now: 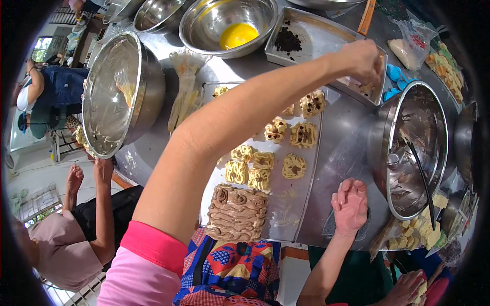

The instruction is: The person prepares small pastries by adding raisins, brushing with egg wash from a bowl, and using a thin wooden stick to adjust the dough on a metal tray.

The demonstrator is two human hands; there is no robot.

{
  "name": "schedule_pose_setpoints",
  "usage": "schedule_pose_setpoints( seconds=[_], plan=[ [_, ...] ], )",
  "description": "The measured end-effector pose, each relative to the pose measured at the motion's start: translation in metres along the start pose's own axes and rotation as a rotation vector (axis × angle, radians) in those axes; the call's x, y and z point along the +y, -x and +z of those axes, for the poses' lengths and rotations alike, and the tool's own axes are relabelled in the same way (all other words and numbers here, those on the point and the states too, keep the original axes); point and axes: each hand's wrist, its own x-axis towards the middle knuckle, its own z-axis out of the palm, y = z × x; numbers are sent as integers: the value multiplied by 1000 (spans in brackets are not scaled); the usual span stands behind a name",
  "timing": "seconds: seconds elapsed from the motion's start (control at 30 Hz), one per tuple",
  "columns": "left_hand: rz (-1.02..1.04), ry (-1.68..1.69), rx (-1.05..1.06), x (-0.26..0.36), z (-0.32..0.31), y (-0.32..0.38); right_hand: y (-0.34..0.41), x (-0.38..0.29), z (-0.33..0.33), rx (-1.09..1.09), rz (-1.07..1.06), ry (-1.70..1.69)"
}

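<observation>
My left arm stretches across the table, and my left hand (361, 61) is fingers-down in the right end of a rectangular metal pan (321, 23). Pale pieces (365, 87) lie under its fingertips, which are partly hidden. My right hand (350, 206) hovers palm up over the metal table, fingers loosely curled, holding nothing. Between them a tray (281, 206) bears several small cake squares (294, 166) piped with yellow icing, some dotted with dark chips. A larger cake with brown piped icing (237, 210) sits at its near edge. My left arm hides part of the tray.
At right a steel bowl (417, 126) smeared with chocolate holds a black-handled spatula (421, 179). Another steel bowl (149, 95) tilts at left beside piping bags (183, 84). Yellow liquid (239, 36) fills a bowl behind. Co-workers' hands (74, 176) show at left and lower right.
</observation>
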Motion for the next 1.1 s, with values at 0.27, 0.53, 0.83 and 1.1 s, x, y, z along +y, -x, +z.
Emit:
schedule_pose_setpoints(
  seconds=[0.27, 0.53, 0.83, 1.1],
  plan=[
    [-289, 1044, 200, 47, -102, 44, 1, 2, -6, 17, -10, 15],
    [-308, 540, 598, 94, -127, 261, 5, 2, -7, 71, -35, 76],
    [-566, -204, 654, 28, -65, 319, 2, 1, -11, 34, -13, -130],
    [-597, -198, 616, 20, -61, 310, 3, 3, -14, 39, -30, -144]
  ],
)
